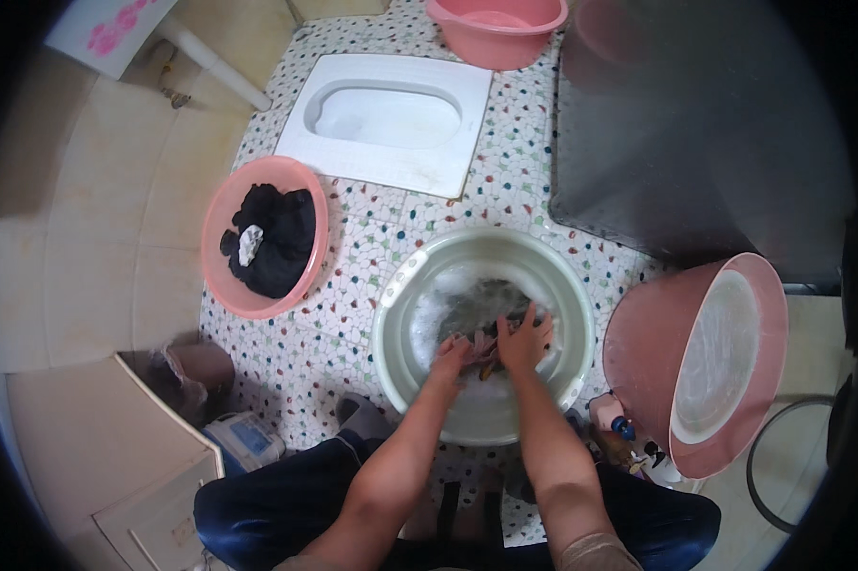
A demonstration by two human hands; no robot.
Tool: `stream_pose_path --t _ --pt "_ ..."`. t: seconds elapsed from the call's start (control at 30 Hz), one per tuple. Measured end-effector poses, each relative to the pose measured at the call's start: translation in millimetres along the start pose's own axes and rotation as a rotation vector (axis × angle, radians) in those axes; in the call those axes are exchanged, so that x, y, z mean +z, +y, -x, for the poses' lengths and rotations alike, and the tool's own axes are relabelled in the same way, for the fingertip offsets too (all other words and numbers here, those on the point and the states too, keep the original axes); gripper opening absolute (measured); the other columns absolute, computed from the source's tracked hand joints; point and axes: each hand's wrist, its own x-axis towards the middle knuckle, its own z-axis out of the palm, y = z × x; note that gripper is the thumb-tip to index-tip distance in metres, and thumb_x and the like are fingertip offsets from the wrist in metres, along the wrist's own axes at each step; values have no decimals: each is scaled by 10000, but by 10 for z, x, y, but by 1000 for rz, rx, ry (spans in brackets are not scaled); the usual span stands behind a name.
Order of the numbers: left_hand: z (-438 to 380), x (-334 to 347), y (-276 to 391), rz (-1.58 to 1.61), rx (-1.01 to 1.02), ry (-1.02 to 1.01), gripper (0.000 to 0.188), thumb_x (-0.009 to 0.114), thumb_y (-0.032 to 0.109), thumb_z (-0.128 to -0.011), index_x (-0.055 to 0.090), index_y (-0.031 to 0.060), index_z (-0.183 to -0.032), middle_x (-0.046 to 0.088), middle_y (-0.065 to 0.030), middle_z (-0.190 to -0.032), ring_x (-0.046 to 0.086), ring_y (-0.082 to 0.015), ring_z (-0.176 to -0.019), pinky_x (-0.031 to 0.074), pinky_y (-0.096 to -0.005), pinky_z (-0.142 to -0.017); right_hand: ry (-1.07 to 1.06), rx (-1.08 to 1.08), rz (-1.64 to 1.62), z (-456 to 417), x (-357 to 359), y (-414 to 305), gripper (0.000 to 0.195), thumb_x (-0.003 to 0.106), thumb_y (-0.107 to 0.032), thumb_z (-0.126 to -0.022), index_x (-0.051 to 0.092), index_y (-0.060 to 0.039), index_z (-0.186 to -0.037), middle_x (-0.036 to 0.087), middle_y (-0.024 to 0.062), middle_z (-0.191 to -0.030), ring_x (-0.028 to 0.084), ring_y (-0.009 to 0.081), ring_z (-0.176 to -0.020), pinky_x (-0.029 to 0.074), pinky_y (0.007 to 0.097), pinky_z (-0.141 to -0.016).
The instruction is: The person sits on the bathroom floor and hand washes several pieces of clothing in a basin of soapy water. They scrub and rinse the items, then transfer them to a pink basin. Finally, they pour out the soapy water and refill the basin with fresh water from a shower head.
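Note:
A pale green plastic basin [393,357] stands on the floor between my feet, with foamy water [440,292] in it. Both hands are inside the basin. My left hand [452,358] is closed on one end of a pinkish wet cloth [480,347]. At the cloth's other side lies my right hand [523,341], its fingers spread; whether it grips the cloth is unclear. Something dark shows in the water beyond the hands. To the left, a pink basin [218,285] holds dark clothes [279,235] with a small white cloth [250,245] on top.
A white squat toilet [465,171] is set in the pebble-patterned floor ahead. Another pink basin [500,28] stands beyond it. At right are a dark glossy panel [686,143], a large tilted pink tub [643,350] and several bottles [621,428]. A cabinet [108,421] stands at left.

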Motion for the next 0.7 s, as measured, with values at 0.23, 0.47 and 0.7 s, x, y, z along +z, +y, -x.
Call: stream_pose_path --t 0.23,0.47,0.7 --pt "-94 -304 319 221 -341 -25 487 470 481 -923 535 121 -1245 604 -61 -1071 574 -195 -932 487 -332 -846 -666 -58 -378 584 -596 -695 333 512 -383 -887 633 -94 -1000 642 159 -937 607 385 -880 468 487 -766" --pt "-39 162 128 -543 88 257 347 509 424 -915 622 97 -915 637 -44 -862 601 -202 -803 490 -373 -712 -717 168 -119 -51 -144 -186 340 574 -365 -846 633 -81 -1023 633 179 -1005 612 383 -872 475 454 -756" --pt "129 99 257 36 -236 355 751 530 718 -776 506 164 -1282 496 -72 -1317 460 -348 -1200 338 -611 -965 -293 221 -217 60 167 56 455 563 -330 -867 509 -76 -1241 425 253 -1316 540 405 -1065 434 476 -866"
